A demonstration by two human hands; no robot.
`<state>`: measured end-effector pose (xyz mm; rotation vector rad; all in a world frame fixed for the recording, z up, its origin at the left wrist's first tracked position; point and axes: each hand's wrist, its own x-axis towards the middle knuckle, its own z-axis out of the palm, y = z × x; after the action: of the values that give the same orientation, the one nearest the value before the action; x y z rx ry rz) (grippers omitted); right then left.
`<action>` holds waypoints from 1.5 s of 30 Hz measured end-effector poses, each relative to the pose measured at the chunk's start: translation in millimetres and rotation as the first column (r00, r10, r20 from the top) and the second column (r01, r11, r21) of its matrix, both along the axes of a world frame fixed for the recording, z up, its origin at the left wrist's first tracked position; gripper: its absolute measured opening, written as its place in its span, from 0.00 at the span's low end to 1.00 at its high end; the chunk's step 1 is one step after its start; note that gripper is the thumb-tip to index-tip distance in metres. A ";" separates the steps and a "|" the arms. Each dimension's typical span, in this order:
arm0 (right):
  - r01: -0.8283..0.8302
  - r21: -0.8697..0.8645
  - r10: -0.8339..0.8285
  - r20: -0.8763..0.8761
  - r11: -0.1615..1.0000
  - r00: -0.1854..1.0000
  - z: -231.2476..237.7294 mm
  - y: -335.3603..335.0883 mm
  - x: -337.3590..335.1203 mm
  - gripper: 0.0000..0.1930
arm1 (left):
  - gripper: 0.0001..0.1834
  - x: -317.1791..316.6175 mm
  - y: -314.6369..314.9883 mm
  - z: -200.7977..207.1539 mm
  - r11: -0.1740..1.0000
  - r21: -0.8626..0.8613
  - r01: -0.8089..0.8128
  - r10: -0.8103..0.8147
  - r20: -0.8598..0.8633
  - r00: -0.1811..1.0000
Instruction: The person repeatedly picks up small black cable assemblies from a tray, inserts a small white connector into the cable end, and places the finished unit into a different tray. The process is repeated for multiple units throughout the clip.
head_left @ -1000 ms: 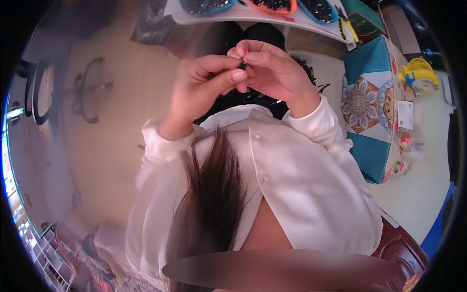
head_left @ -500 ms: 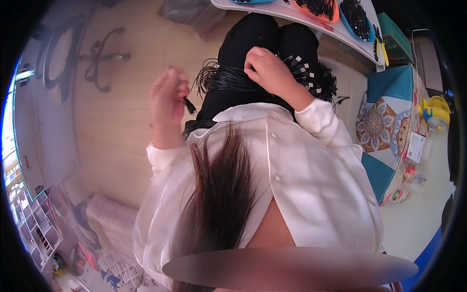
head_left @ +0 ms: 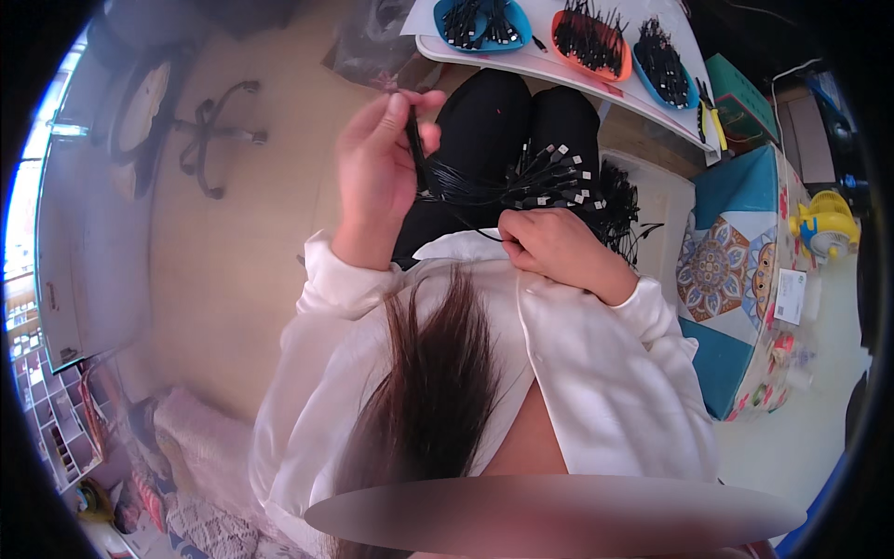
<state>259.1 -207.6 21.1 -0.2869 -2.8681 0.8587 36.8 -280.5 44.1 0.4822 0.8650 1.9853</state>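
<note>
A bundle of thin black USB cables (head_left: 466,184) lies across my lap, its pale metal plugs (head_left: 566,168) fanned out to the right. My left hand (head_left: 377,177) is raised at the left of the lap, thumb and fingers closed on a black cable (head_left: 415,149) that hangs down past the palm. Lower and to the right, my right hand (head_left: 559,247) has its fingers curled in a pinch near the shirt hem. A single dark cable strand (head_left: 480,226) runs into its fingertips. Whether both hands hold the same cable cannot be made out.
On the white table (head_left: 568,88) ahead stand a blue tray (head_left: 521,37), an orange tray (head_left: 591,74) and another blue tray (head_left: 694,96), all holding black cables. Yellow-handled pliers (head_left: 715,126) lie at its right edge. More cables (head_left: 622,219) sit right of my legs.
My left hand has risen and moved right, with the cable now upright. My right hand has come down off the bundle toward the shirt hem. The view has tilted, showing more table.
</note>
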 end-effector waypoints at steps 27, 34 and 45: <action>0.186 -0.400 -0.414 -0.618 0.898 0.668 66.9 7.6 -8.9 0.05 | 0.09 72.3 -10.4 30.4 0.972 -0.034 0.231 -0.227 -0.376 0.899; -0.203 -0.900 -0.588 -0.410 0.387 0.698 49.9 9.7 -13.3 0.06 | 0.09 78.3 -9.1 19.2 0.981 0.069 0.181 -0.154 -0.285 0.946; -0.263 -0.890 -0.557 -0.440 0.371 0.704 53.3 12.4 -11.5 0.08 | 0.09 75.0 -8.6 20.6 0.973 0.075 0.219 -0.193 -0.260 0.946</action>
<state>247.6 -195.2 74.4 -0.2453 -1.3090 1.9532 111.8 -289.2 64.7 0.8651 0.8302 1.8054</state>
